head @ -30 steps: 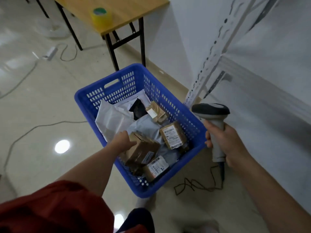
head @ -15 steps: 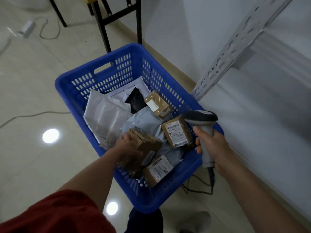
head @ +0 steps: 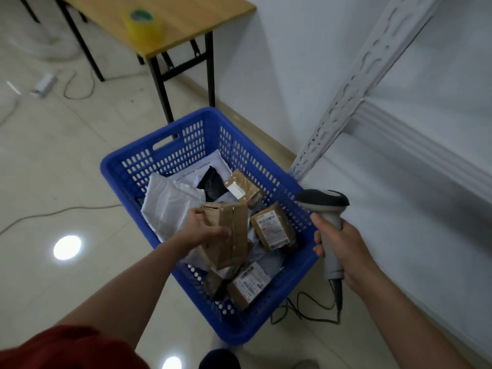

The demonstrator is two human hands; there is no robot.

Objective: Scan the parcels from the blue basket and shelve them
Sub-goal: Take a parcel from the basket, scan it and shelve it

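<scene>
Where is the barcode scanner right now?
In the head view the scanner sits right of centre, gripped by the right hand, beside the right rim of the blue basket.

The left hand, which a second ago lay on the brown cardboard box among the parcels, now grips it and has lifted it clear of the pile in the blue basket, nearly on end. The right hand has drawn the scanner back to just outside the right rim.
</scene>
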